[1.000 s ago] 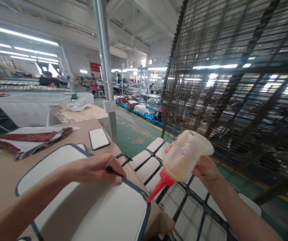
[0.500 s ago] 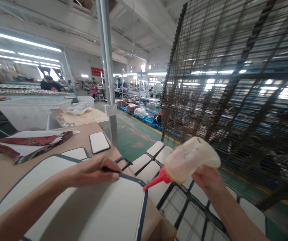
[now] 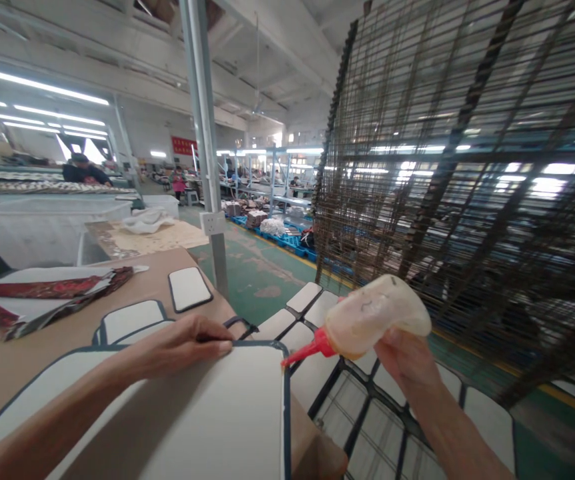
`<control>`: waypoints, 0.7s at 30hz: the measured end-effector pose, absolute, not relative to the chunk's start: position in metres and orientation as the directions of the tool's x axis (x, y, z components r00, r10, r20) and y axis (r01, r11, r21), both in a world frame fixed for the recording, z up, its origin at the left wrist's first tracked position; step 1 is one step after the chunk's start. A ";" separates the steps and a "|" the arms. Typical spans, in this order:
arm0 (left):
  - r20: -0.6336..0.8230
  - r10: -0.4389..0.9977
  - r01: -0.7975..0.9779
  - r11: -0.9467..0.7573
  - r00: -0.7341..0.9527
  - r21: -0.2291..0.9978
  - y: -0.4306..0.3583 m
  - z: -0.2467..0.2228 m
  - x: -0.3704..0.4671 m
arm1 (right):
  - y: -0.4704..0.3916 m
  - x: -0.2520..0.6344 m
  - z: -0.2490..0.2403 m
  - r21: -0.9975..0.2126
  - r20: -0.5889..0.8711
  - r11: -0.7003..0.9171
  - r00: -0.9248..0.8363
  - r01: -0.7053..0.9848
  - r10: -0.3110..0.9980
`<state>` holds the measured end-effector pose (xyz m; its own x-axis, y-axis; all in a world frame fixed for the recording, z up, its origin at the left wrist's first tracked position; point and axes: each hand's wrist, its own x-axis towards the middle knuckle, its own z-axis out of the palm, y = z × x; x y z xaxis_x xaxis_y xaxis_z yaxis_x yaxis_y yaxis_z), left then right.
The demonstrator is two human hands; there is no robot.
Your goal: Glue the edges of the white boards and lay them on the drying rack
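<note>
My left hand point(image 3: 197, 343) is closed on the far edge of a large white panel point(image 3: 217, 407) with a dark blue border and rounded corners, tilted up off the table. In my right hand point(image 3: 402, 353) is a translucent squeeze bottle point(image 3: 375, 313) with a red nozzle, tipped over to the left. The nozzle's tip touches or almost touches the panel's border near its far right corner. The bottle's contents look yellowish. Beneath and behind the held panel lie other white panels with blue borders point(image 3: 132, 320).
A smaller bordered panel point(image 3: 190, 289) lies on the brown table point(image 3: 160, 263). Folded red-patterned fabric point(image 3: 52, 293) is at left. Several white panels rest on a rack point(image 3: 370, 393) at right, below a large upright wire rack point(image 3: 447, 147). A metal post point(image 3: 207, 153) stands ahead. A person point(image 3: 83, 172) is far left.
The nozzle has moved slightly along the border at the panel's corner, towards me. The panel's near side has turned a little, and the whole view has shifted slightly. Both hands keep their holds.
</note>
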<state>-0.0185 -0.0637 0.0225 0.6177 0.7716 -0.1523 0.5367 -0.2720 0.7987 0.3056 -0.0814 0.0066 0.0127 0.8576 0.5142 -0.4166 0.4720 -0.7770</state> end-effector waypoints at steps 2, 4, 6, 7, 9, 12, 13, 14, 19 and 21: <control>-0.168 0.767 0.533 -0.253 0.619 0.808 -0.062 0.021 -0.017 | -0.083 0.307 0.007 -0.771 0.519 0.479 0.020 -0.420 0.854; -0.174 0.769 0.529 -0.239 0.615 0.814 -0.059 0.019 -0.016 | -0.086 0.308 0.006 -0.771 0.522 0.469 -0.007 -0.431 0.853; -0.172 0.774 0.522 -0.227 0.609 0.822 -0.057 0.017 -0.015 | -0.089 0.310 0.004 -0.775 0.519 0.462 -0.019 -0.431 0.854; -0.174 0.775 0.519 -0.220 0.607 0.826 -0.056 0.015 -0.015 | -0.090 0.311 0.003 -0.776 0.518 0.464 -0.010 -0.427 0.855; -0.183 0.774 0.513 -0.205 0.607 0.834 -0.054 0.013 -0.014 | -0.091 0.313 0.001 -0.780 0.508 0.466 0.012 -0.419 0.861; -0.211 0.771 0.512 -0.169 0.601 0.842 -0.050 0.010 -0.011 | -0.093 0.315 -0.002 -0.772 0.511 0.468 0.019 -0.429 0.860; -0.219 0.774 0.515 -0.156 0.594 0.843 -0.049 0.010 -0.010 | -0.093 0.316 -0.003 -0.773 0.510 0.464 0.010 -0.432 0.860; -0.227 0.776 0.519 -0.146 0.588 0.842 -0.048 0.010 -0.009 | -0.094 0.317 -0.004 -0.776 0.508 0.458 0.003 -0.433 0.862; -0.232 0.767 0.472 -0.103 0.598 0.875 -0.046 0.012 -0.003 | -0.098 0.322 -0.006 -0.803 0.469 0.420 -0.013 -0.423 0.883; -0.230 0.762 0.432 -0.072 0.605 0.899 -0.047 0.013 -0.001 | -0.099 0.325 -0.007 -0.804 0.466 0.416 -0.014 -0.425 0.885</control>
